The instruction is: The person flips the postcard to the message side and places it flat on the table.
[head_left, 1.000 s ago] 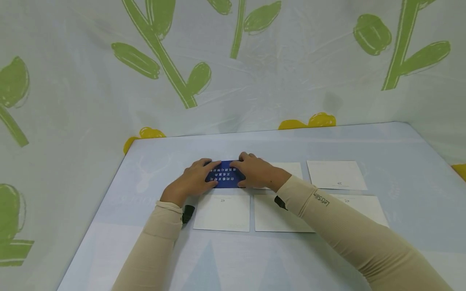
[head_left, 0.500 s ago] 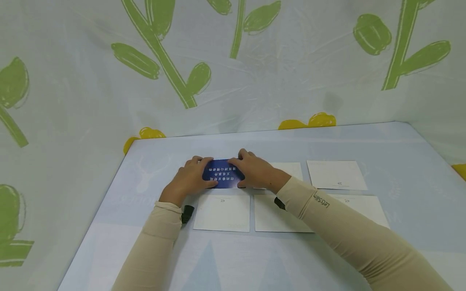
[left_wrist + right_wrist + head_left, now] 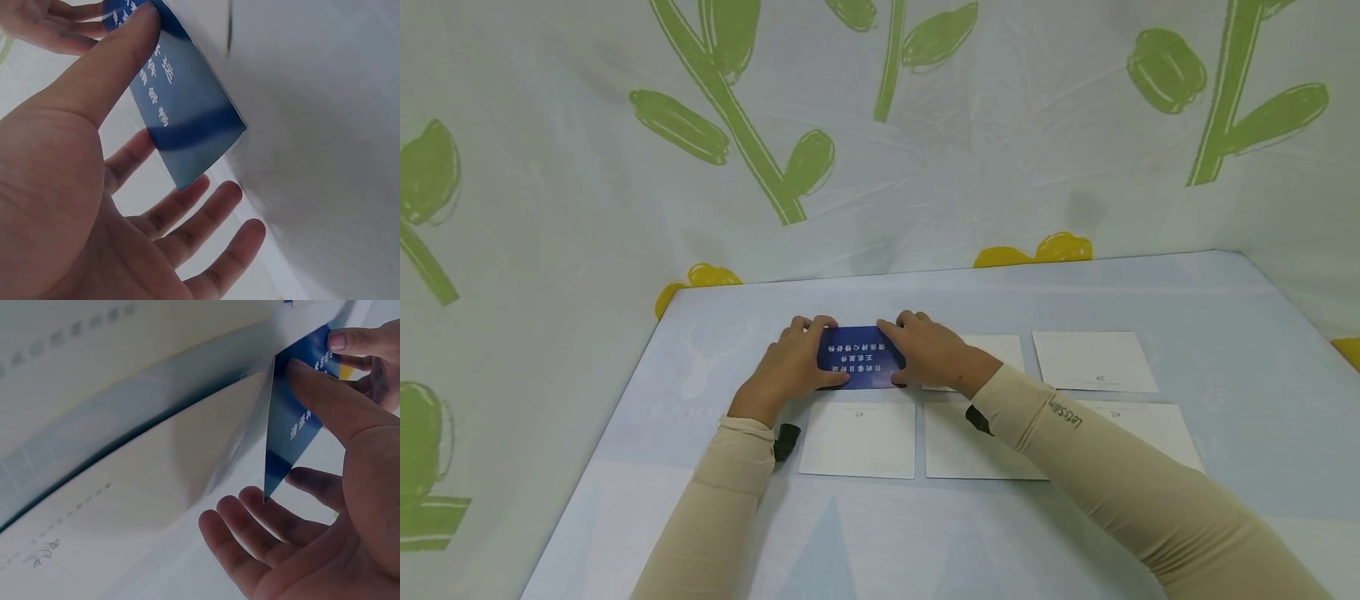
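Note:
A blue card (image 3: 861,358) with white printed characters is between my two hands, on the left side of the table. My left hand (image 3: 784,368) grips its left end, thumb near the close edge and index finger at the far edge. At the right end, my right hand (image 3: 934,354) holds it the same way. In the left wrist view, the left thumb (image 3: 125,59) lies over the face of the card (image 3: 194,106), while the other fingers spread beyond its edge. The right wrist view shows the card's corner (image 3: 275,462) above spread fingertips.
White cards lie in two rows: front left (image 3: 857,446), front middle (image 3: 977,454), front right (image 3: 1150,425) and back right (image 3: 1093,360). Another white card (image 3: 1002,350) is partly behind my right hand. A leaf-patterned curtain (image 3: 1000,167) hangs behind the table (image 3: 700,467).
My left hand has shifted slightly left, from over the blue card's face to its left end, so more of the card shows. My right hand has barely moved. The white cards have stayed put.

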`<action>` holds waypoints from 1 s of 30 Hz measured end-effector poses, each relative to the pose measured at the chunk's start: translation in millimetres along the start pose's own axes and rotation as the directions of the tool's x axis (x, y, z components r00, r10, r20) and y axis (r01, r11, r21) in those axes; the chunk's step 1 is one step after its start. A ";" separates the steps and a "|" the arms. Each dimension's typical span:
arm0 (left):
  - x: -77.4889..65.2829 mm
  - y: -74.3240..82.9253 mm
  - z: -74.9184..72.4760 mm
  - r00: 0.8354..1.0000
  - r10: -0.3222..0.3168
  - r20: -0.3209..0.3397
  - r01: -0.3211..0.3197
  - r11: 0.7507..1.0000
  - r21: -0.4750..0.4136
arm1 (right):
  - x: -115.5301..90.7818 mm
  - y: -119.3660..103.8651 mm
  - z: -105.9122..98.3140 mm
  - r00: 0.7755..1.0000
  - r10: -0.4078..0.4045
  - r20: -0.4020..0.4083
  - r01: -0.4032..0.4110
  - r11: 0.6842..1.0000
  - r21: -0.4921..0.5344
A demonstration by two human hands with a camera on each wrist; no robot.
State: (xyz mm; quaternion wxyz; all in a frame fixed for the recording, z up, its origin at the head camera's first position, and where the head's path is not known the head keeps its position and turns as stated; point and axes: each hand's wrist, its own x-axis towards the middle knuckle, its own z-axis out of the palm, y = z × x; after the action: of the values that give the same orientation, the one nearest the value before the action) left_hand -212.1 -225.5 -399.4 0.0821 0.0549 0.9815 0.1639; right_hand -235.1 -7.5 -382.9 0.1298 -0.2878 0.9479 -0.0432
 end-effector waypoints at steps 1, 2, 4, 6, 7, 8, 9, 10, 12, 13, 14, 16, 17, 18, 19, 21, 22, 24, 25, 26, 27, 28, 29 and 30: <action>-0.2 0.1 -0.2 1.000 0.002 -0.003 -0.002 1.000 0.002 | -0.1 0.1 -0.3 1.000 0.003 0.000 -0.003 1.000 -0.003; -0.4 0.3 -0.4 1.000 0.002 -0.005 -0.002 1.000 0.002 | -0.2 0.0 -0.8 1.000 0.005 -0.004 -0.005 1.000 -0.005; -0.7 0.7 -0.9 1.000 0.001 -0.006 -0.001 1.000 0.001 | -0.2 -0.1 -1.9 1.000 0.009 -0.014 -0.009 1.000 -0.002; -1.1 1.0 -1.5 1.000 -0.001 -0.005 0.001 1.000 -0.009 | 0.0 -0.3 -2.8 1.000 0.010 -0.026 -0.010 1.000 0.002; -1.2 1.1 -1.8 1.000 -0.002 -0.004 0.002 1.000 -0.018 | 0.0 -0.5 -3.4 0.999 0.011 -0.032 -0.011 1.000 0.005; -1.4 1.2 -2.2 1.000 -0.005 -0.001 0.005 1.000 -0.027 | 0.3 -0.9 -3.8 0.999 0.013 -0.034 -0.013 1.000 0.008; -1.5 1.2 -2.5 1.000 -0.006 0.001 0.006 0.999 -0.036 | 0.4 -1.1 -4.0 0.999 0.013 -0.036 -0.013 1.000 0.009; -1.7 1.1 -2.8 1.000 -0.008 0.006 0.009 0.999 -0.049 | 0.4 -1.7 -4.5 0.999 0.014 -0.037 -0.014 1.000 0.010; -2.1 1.0 -4.2 1.000 -0.019 0.017 0.020 0.997 -0.076 | 0.4 -2.4 -5.2 0.999 0.014 -0.040 -0.013 1.000 0.010; -2.3 1.1 -5.2 0.999 -0.023 0.023 0.025 0.996 -0.086 | 0.2 -2.6 -5.5 0.999 0.015 -0.043 -0.014 1.000 0.013; -2.7 1.0 -6.3 0.999 -0.025 0.027 0.028 0.995 -0.096 | 0.1 -2.7 -5.5 0.999 0.015 -0.046 -0.014 1.000 0.018; -3.5 1.0 -9.2 0.999 -0.027 0.034 0.031 0.993 -0.116 | -0.1 -1.9 -5.1 0.998 0.013 -0.057 -0.011 0.999 0.030; -3.9 1.2 -10.9 0.999 -0.025 0.037 0.030 0.992 -0.122 | 0.1 -1.2 -4.7 0.998 0.013 -0.062 -0.011 0.999 0.040; -4.2 1.2 -12.4 0.999 -0.020 0.039 0.025 0.991 -0.128 | 0.1 -0.5 -4.4 0.998 0.016 -0.066 -0.012 0.998 0.056; -4.6 1.0 -13.8 0.999 -0.014 0.039 0.019 0.991 -0.133 | -0.1 0.0 -4.5 0.998 0.018 -0.068 -0.013 0.997 0.077; -4.9 0.5 -16.4 0.999 -0.007 0.038 0.013 0.989 -0.146 | 0.1 1.0 -5.0 0.997 0.028 -0.069 -0.019 0.992 0.127; -5.0 0.2 -17.5 0.999 -0.006 0.037 0.011 0.989 -0.150 | -0.1 1.3 -5.8 0.997 0.033 -0.070 -0.022 0.987 0.156; -4.8 -0.5 -19.5 0.999 -0.006 0.037 0.011 0.987 -0.160 | -0.9 1.3 -8.1 0.997 0.041 -0.071 -0.024 0.974 0.225; -4.7 -1.0 -20.5 0.999 -0.006 0.034 0.011 0.987 -0.163 | -1.4 1.4 -9.4 0.996 0.041 -0.074 -0.020 0.966 0.257; -4.5 -1.5 -21.3 0.999 -0.006 0.034 0.011 0.986 -0.167 | -1.5 1.7 -10.1 0.996 0.038 -0.080 -0.014 0.959 0.283; -4.4 -2.1 -22.0 0.999 -0.004 0.035 0.010 0.986 -0.169 | -1.9 1.9 -10.9 0.996 0.033 -0.086 -0.005 0.952 0.307; -4.4 -2.8 -22.7 0.999 0.003 0.036 0.003 0.986 -0.169 | -2.3 2.2 -11.7 0.995 0.027 -0.093 0.005 0.945 0.327; -4.2 -3.7 -23.3 0.999 0.008 0.039 -0.001 0.985 -0.170 | -2.5 2.4 -12.2 0.995 0.020 -0.099 0.015 0.939 0.343; -4.1 -4.6 -23.7 0.999 0.013 0.040 -0.006 0.985 -0.172 | -2.7 2.7 -12.5 0.994 0.014 -0.106 0.025 0.935 0.355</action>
State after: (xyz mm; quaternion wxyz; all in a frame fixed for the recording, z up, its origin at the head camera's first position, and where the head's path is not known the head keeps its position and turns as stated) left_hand -212.7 -237.8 -378.2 0.1057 0.0554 0.9616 0.2472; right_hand -237.8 -3.7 -370.7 0.1290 -0.2596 0.9291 -0.2295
